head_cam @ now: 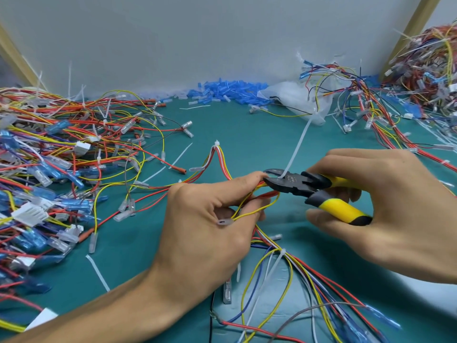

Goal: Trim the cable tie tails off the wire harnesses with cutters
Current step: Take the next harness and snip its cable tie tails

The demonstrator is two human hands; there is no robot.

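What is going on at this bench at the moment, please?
A person is trimming cable ties. The left hand holds a wire harness, while the right hand holds yellow-handled cutters with the jaws set around a long white tie tail, not yet cut. More harnesses lie heaped on the green mat.

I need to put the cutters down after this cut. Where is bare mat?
The widest bare mat lies between the blue terminal heap behind and the cutters in front. A smaller patch lies between the left wire pile and the left hand, with a loose tie tail on it. Crowded: that pile, the right wire pile, the harness wires between the forearms.
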